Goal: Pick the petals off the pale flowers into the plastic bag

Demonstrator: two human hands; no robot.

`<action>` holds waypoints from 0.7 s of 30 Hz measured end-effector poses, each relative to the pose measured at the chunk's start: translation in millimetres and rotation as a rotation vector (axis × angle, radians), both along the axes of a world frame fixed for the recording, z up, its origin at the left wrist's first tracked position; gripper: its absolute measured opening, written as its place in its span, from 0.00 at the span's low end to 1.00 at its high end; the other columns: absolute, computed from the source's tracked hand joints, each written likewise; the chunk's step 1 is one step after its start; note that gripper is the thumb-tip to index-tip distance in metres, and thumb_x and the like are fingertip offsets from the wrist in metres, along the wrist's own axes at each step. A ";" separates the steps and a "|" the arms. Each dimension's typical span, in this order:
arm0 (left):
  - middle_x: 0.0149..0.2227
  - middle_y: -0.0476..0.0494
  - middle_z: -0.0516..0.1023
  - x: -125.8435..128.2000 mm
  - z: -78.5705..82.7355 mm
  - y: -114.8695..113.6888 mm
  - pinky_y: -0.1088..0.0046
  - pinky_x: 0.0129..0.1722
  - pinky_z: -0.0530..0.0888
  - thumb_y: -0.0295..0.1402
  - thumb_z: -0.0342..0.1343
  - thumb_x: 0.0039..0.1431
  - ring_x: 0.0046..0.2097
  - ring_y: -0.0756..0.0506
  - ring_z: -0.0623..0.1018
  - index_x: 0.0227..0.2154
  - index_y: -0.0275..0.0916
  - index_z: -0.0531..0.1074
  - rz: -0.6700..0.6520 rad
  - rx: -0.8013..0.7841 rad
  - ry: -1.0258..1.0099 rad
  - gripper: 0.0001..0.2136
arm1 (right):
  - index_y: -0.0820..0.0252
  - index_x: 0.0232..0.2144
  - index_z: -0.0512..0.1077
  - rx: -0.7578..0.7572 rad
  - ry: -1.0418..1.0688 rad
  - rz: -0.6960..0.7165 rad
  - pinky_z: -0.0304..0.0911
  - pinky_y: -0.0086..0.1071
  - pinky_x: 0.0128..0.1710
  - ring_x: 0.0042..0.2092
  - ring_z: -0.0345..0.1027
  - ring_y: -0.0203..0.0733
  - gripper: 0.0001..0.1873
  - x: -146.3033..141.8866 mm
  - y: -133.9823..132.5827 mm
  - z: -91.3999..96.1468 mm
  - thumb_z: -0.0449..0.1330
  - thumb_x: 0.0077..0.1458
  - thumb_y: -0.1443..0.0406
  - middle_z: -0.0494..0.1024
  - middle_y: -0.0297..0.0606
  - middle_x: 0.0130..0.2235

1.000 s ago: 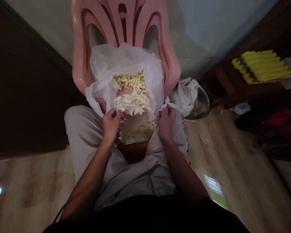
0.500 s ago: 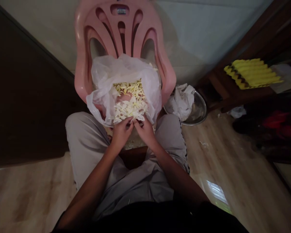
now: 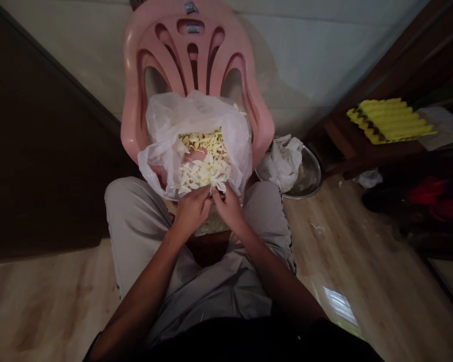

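Note:
My left hand (image 3: pixel 192 211) and my right hand (image 3: pixel 228 207) meet at the near edge of the bag, thumbs and fingers pinched together. A white flower (image 3: pixel 219 184) sticks up from between the fingertips; its lower end is hidden by them. Just beyond lies a heap of white flowers (image 3: pixel 198 173) inside an open, crumpled white plastic bag (image 3: pixel 237 146). Yellowish buds and petals (image 3: pixel 211 141) are spread behind the heap. The bag rests on the seat of a pink plastic chair (image 3: pixel 262 123).
Right of the chair, a metal basin (image 3: pixel 317 173) on the floor holds a crumpled white bag (image 3: pixel 285 161). Yellow egg trays (image 3: pixel 392 120) sit on a low wooden shelf farther right. A dark panel (image 3: pixel 45 151) stands at the left, and a tiled wall rises behind the chair.
The view has tilted up slightly, so the scene sits lower. My hands stay together at the bag's near edge, the left fingers shifted a little, with the white flower now standing out more clearly.

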State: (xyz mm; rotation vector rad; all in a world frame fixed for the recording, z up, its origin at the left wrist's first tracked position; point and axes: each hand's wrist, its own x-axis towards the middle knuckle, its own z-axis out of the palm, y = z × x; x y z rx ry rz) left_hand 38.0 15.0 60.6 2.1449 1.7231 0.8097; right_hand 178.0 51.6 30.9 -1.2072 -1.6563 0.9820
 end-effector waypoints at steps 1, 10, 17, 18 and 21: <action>0.51 0.37 0.81 -0.8 -0.9 0.1 0.63 0.52 0.75 0.26 0.46 0.64 0.50 0.40 0.80 0.53 0.37 0.74 -0.001 0.007 0.001 0.18 | 0.57 0.47 0.72 0.000 0.002 0.005 0.68 0.37 0.46 0.48 0.72 0.47 0.15 0.3 0.2 -0.7 0.53 0.65 0.56 0.78 0.43 0.46; 0.49 0.42 0.81 -4.4 -4.1 2.6 0.66 0.52 0.74 0.29 0.47 0.67 0.51 0.44 0.79 0.49 0.41 0.75 0.027 0.009 -0.211 0.14 | 0.56 0.41 0.74 0.008 -0.013 0.041 0.67 0.36 0.39 0.41 0.72 0.46 0.13 2.1 0.4 -2.8 0.53 0.65 0.57 0.79 0.41 0.39; 0.45 0.45 0.82 -6.7 -7.9 5.2 0.71 0.41 0.76 0.34 0.53 0.66 0.42 0.46 0.80 0.47 0.41 0.75 0.083 -0.081 -0.382 0.10 | 0.55 0.38 0.73 -0.004 0.049 0.097 0.66 0.36 0.40 0.39 0.71 0.45 0.11 4.7 3.9 -5.5 0.53 0.66 0.58 0.78 0.38 0.37; 0.45 0.45 0.82 -7.6 -8.3 6.0 0.72 0.40 0.76 0.33 0.54 0.66 0.41 0.46 0.80 0.47 0.41 0.75 0.077 -0.086 -0.394 0.10 | 0.55 0.38 0.73 -0.005 0.055 0.105 0.66 0.35 0.40 0.38 0.71 0.44 0.11 5.0 4.1 -5.8 0.53 0.66 0.59 0.78 0.38 0.37; 0.43 0.46 0.81 -10.2 -8.3 9.0 0.72 0.40 0.75 0.31 0.55 0.65 0.40 0.46 0.80 0.46 0.40 0.74 0.053 -0.090 -0.414 0.09 | 0.56 0.37 0.72 -0.013 0.064 0.122 0.65 0.34 0.39 0.36 0.70 0.42 0.09 5.7 3.6 -6.3 0.53 0.66 0.62 0.77 0.37 0.35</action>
